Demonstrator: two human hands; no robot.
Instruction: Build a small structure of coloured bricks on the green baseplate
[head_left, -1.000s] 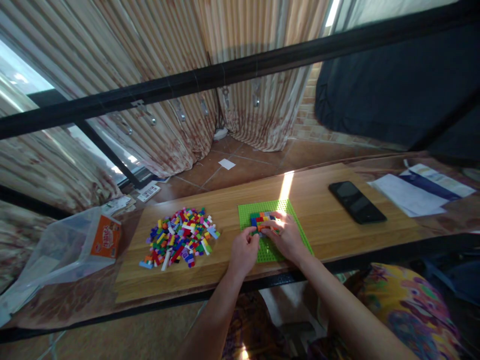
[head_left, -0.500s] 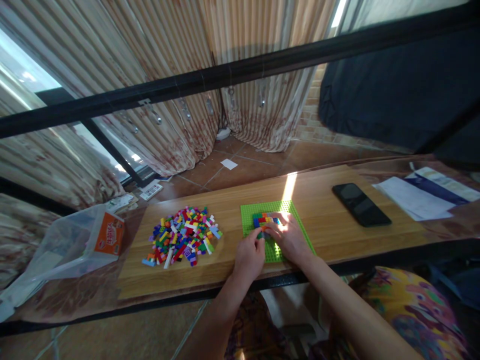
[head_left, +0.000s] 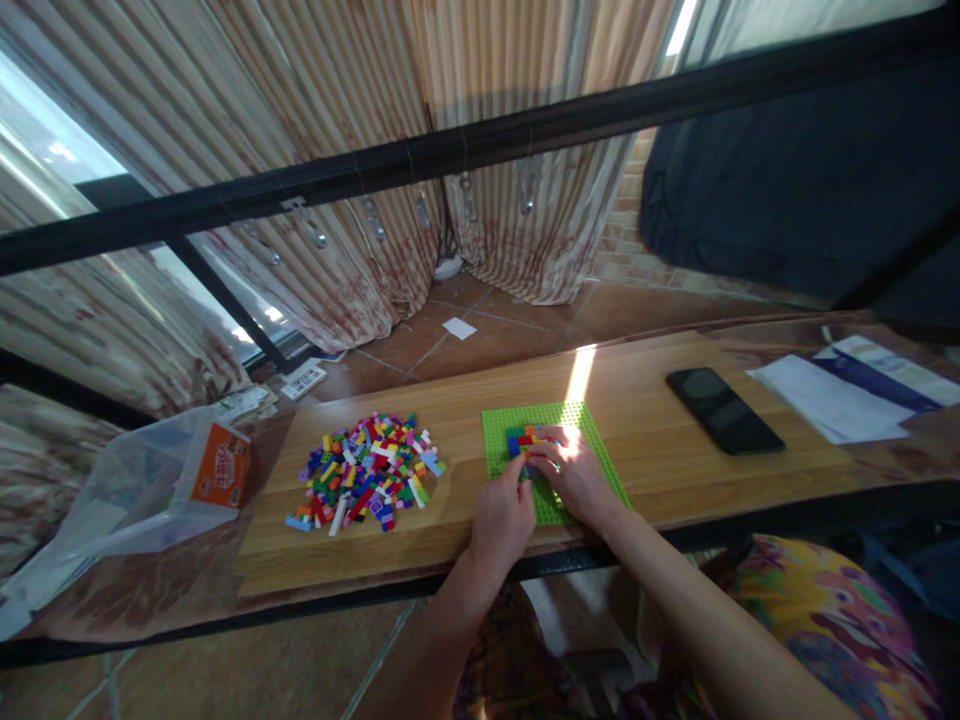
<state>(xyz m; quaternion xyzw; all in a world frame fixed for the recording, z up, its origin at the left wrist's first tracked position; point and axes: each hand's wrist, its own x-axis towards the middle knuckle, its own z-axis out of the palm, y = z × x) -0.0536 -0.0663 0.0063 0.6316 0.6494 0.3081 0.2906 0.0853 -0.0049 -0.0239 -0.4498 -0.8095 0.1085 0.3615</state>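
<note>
Board (head_left: 652, 485) | left hand (head_left: 504, 512), right hand (head_left: 579, 478) at bricks (head_left: 515, 443) | orange label (head_left: 221, 466) (lettering unreadable)

Bare left forearm (head_left: 450, 615) and right forearm (head_left: 690, 595) reach forward and converge. The left hand (head_left: 502, 512) curls with its digits drawn close; the right hand (head_left: 576, 475) arches palm-down toward it. Whether they touch is hard to tell.

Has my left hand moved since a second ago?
Yes, slightly: the left hand has shifted to the right, its gap from the loose brick pile now a little wider and its fingers reaching farther over the green baseplate.
</note>
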